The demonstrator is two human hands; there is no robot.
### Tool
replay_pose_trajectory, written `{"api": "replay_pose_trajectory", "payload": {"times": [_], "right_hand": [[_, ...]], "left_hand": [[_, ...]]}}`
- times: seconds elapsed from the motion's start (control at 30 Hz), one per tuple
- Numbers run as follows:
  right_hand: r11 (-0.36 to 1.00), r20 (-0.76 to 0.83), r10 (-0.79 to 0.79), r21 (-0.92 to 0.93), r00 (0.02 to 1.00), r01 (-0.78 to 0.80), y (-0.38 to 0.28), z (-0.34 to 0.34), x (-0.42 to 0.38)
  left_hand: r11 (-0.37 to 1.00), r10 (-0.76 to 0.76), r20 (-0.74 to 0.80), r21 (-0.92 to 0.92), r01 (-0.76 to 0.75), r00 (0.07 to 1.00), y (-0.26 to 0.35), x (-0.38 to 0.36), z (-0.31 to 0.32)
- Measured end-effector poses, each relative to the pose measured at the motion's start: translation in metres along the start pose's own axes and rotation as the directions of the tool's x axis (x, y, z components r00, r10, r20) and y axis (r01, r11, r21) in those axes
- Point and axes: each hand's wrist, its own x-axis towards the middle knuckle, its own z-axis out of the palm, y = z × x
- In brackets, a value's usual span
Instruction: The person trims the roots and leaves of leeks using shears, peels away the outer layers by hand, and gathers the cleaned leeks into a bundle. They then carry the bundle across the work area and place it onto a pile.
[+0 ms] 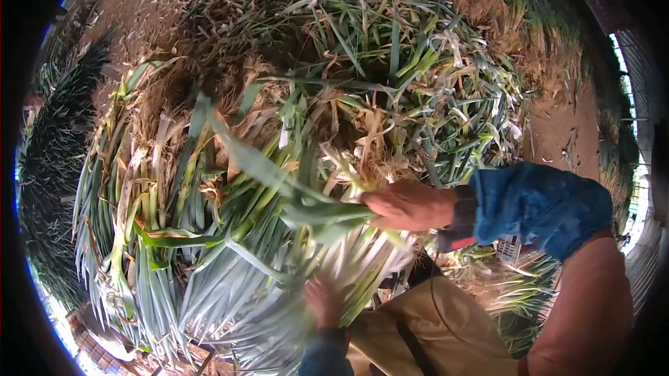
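In the head view, my right hand (pixel 408 205) is closed around the green leaves (pixel 317 214) of a leek-like plant, above the heap. The leaves stretch up and to the left, blurred by motion. Lower down, my left hand (pixel 325 301) is blurred beside a large pile of long green stalks (pixel 237 299); its fingers cannot be made out. Pale stems (pixel 369 257) lie just below my right hand. Dry roots and brown leaves (pixel 373 135) lie above it.
A big heap of loose green and dry leaves (pixel 390 41) spreads beyond my hands. More dark green plants (pixel 59 167) stand at the left edge. Brown ground (pixel 564 128) shows at the right. A tan apron (pixel 432 327) covers my front.
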Motion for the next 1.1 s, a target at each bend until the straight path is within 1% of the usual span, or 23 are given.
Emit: {"api": "replay_pose_trajectory", "payload": {"times": [0.07,0.1,0.13,0.17,0.23,0.27,0.33,0.37,0.4,0.43,0.53,0.6,0.63,0.73,0.77,0.8,0.83,0.87,0.93,0.97,1.03,1.07,1.1], "right_hand": [[0.923,-0.102,0.027,-0.379,0.994,-0.064,0.027,-0.044,-0.009],[0.851,-0.233,0.076,-0.492,0.969,-0.185,0.046,-0.086,-0.015],[0.795,-0.385,0.234,-0.453,0.893,-0.404,0.065,-0.141,-0.024],[0.814,-0.537,0.128,-0.423,0.834,-0.397,0.084,-0.194,-0.047],[0.340,-0.647,0.123,-0.685,0.753,-0.644,0.114,-0.252,-0.072],[0.060,-0.697,0.120,-0.705,0.707,-0.706,0.130,-0.281,-0.085],[-0.083,-0.656,0.138,-0.754,0.742,-0.651,0.103,-0.231,-0.059],[0.103,-0.620,0.192,-0.758,0.761,-0.644,0.104,-0.196,-0.038],[0.417,-0.533,0.215,-0.708,0.818,-0.571,0.148,-0.172,-0.018],[0.464,-0.611,0.247,-0.607,0.752,-0.645,0.157,-0.124,0.008],[0.711,-0.443,0.537,-0.221,0.718,-0.668,0.128,-0.017,0.074],[0.635,-0.572,0.236,-0.521,0.786,-0.570,0.150,0.005,0.081],[0.553,-0.437,0.202,-0.688,0.877,-0.470,0.163,-0.001,0.078],[0.422,-0.372,0.075,-0.829,0.925,-0.367,0.246,-0.090,0.043],[0.181,-0.620,0.170,-0.745,0.766,-0.642,0.214,-0.113,0.039],[0.189,-0.649,0.065,-0.738,0.758,-0.648,0.236,-0.166,0.012],[0.049,-0.479,0.110,-0.873,0.871,-0.486,0.236,-0.231,-0.017],[0.098,-0.658,-0.052,-0.752,0.752,-0.652,0.197,-0.250,-0.026],[0.268,-0.633,-0.069,-0.756,0.771,-0.597,0.199,-0.255,-0.030],[0.352,-0.624,-0.099,-0.750,0.775,-0.559,0.189,-0.260,-0.023],[0.386,-0.394,-0.297,-0.883,0.870,-0.268,0.138,-0.146,0.036],[0.566,-0.458,0.047,-0.720,0.888,-0.401,0.119,-0.093,0.066],[0.557,-0.432,0.082,-0.728,0.898,-0.401,0.117,-0.044,0.088]], "left_hand": [[0.995,0.061,-0.151,0.088,-0.048,0.987,-0.020,0.001,0.029],[1.000,0.013,-0.061,0.025,-0.012,0.998,-0.027,0.004,0.034],[0.999,-0.033,0.029,-0.032,0.034,0.999,-0.028,0.011,0.035],[0.998,-0.045,0.045,-0.041,0.047,0.998,-0.027,0.015,0.031],[0.998,-0.063,0.025,-0.012,0.063,0.998,-0.016,0.014,0.017],[0.998,-0.067,0.020,-0.003,0.068,0.998,-0.011,0.011,0.017],[0.998,-0.062,0.006,0.034,0.062,0.998,-0.005,-0.002,0.024],[0.998,-0.054,-0.014,0.040,0.054,0.998,-0.002,-0.005,0.023],[0.997,-0.048,-0.037,0.052,0.050,0.998,0.000,-0.006,0.020],[0.995,0.012,-0.087,0.101,-0.003,0.996,0.003,-0.006,0.014],[0.995,-0.015,-0.043,0.103,0.019,0.999,0.007,-0.020,0.026],[0.993,-0.023,-0.006,0.114,0.023,1.000,0.009,-0.022,0.020],[0.992,-0.018,-0.019,0.126,0.020,1.000,0.011,-0.022,0.022],[0.995,0.006,-0.082,0.102,0.003,0.997,0.016,-0.018,0.024],[0.995,0.016,-0.099,0.101,-0.005,0.995,0.016,-0.019,0.024],[0.995,0.036,-0.100,0.101,-0.026,0.994,0.014,-0.025,0.023],[0.994,0.038,-0.092,0.104,-0.028,0.995,0.014,-0.026,0.025],[0.992,0.020,-0.077,0.122,-0.011,0.997,0.015,-0.024,0.030],[0.986,0.004,-0.040,0.165,0.002,0.999,0.015,-0.024,0.035],[0.994,-0.020,-0.002,0.103,0.020,1.000,0.017,-0.021,0.031],[0.999,0.033,0.071,-0.004,-0.032,0.997,0.014,-0.007,0.010],[0.997,0.065,0.113,-0.053,-0.059,0.991,0.009,0.000,0.002],[0.990,0.140,0.113,-0.017,-0.139,0.984,0.000,0.008,0.007]]}}
